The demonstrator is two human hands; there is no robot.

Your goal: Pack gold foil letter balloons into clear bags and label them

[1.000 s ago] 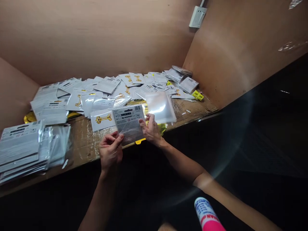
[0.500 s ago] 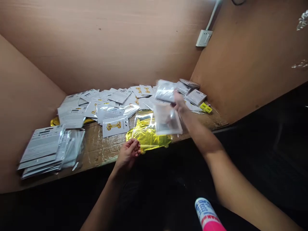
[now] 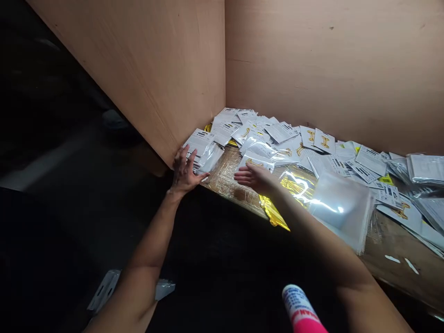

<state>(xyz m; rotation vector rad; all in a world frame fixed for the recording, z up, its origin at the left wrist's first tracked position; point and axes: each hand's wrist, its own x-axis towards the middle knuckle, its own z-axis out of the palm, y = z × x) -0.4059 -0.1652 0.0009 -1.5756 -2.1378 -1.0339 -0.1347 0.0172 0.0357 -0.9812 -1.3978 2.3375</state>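
At the left end of the shelf my left hand (image 3: 186, 171) reaches to a stack of packaged cards (image 3: 200, 141) in clear sleeves. Its fingers are spread along the front of the stack, with the thumb at the right; I see no closed grip. My right hand (image 3: 255, 178) is open and holds nothing, its fingers stretched out to the left. Just behind it lies a white card (image 3: 256, 159) with a gold bone-shaped balloon printed on it. Gold foil (image 3: 274, 213) lies partly under the right forearm, beside a pile of clear plastic sleeves (image 3: 343, 208).
Many loose cards (image 3: 282, 132) cover the back of the cardboard-topped shelf (image 3: 225, 185). More packets (image 3: 426, 169) are stacked at the right. Wooden panels (image 3: 329, 69) close the back and left. A pink-and-white tube (image 3: 300, 307) shows low in front.
The view has swung left. My right hand has put the packaged card over at the right, let go and come back left. My left hand has moved to the left-end stack.
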